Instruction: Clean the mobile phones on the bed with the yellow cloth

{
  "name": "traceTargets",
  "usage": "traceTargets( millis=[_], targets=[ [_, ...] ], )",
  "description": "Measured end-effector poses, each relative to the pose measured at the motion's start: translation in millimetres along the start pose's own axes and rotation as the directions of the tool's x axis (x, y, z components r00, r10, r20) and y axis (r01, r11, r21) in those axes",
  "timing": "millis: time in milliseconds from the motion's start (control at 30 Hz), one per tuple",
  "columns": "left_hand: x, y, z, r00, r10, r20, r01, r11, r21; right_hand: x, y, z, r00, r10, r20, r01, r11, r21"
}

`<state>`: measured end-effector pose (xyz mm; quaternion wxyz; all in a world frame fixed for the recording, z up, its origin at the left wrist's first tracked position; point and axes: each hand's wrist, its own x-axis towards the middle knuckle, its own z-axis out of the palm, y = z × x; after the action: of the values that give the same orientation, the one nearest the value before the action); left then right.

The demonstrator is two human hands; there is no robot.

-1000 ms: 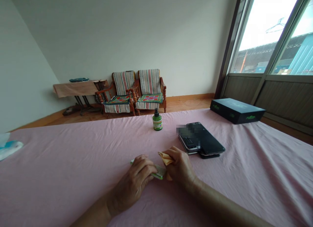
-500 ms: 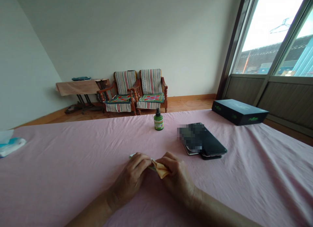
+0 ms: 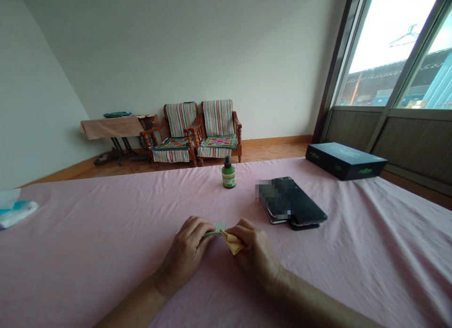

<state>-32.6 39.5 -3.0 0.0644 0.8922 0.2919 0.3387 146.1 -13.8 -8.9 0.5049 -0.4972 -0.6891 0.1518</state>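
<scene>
My left hand [image 3: 186, 245] is curled over a small flat green-edged device [image 3: 216, 227] and holds it on the pink tablecloth [image 3: 106, 234]. My right hand [image 3: 254, 252] pinches a folded yellow cloth [image 3: 231, 242] and presses it against the device's right end. Most of the device is hidden under my left fingers. Both hands touch each other near the table's middle front.
A small green bottle [image 3: 228, 173] stands behind the hands. Stacked dark phones [image 3: 294, 205] lie to the right, and a dark flat box [image 3: 345, 160] sits at the far right. A tissue pack [image 3: 14, 210] lies at the left edge. Two chairs [image 3: 197, 130] stand by the far wall.
The right hand moved left with the yellow cloth until it met the left hand. The device turned, so its end now shows beyond the left fingers.
</scene>
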Motion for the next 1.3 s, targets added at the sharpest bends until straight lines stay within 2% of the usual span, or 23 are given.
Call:
traceTargets(
  millis=[200,400,600,800,967,1100,1300],
  targets=[
    [-3,8,0,0.999,0.037,-0.040,-0.037,0.999,0.008,1,1,-2,0.999,-0.003,-0.039,0.002,1.000,-0.009],
    [-2,11,-3,0.999,0.016,0.036,-0.018,0.999,0.051,-7,-7,0,0.988,-0.116,0.103,0.106,0.990,0.096],
    [-1,7,-3,0.999,-0.025,0.040,0.021,0.994,0.107,2,-2,-10,0.999,-0.029,-0.020,0.030,0.999,0.040],
    [3,7,-13,0.986,0.097,0.133,-0.119,0.978,0.171,6,0,-15,0.999,-0.015,-0.050,0.017,0.999,0.040],
    [3,20,-21,0.954,0.168,0.246,-0.196,0.976,0.093,3,0,-12,0.999,-0.026,-0.044,0.028,0.999,0.043],
    [3,31,-15,0.949,0.168,0.267,-0.191,0.979,0.064,5,3,-11,0.998,-0.017,-0.058,0.019,0.999,0.030],
    [4,32,-2,0.957,0.112,0.266,-0.143,0.985,0.100,6,6,-13,0.998,-0.008,-0.059,0.010,0.999,0.040]
  ],
)
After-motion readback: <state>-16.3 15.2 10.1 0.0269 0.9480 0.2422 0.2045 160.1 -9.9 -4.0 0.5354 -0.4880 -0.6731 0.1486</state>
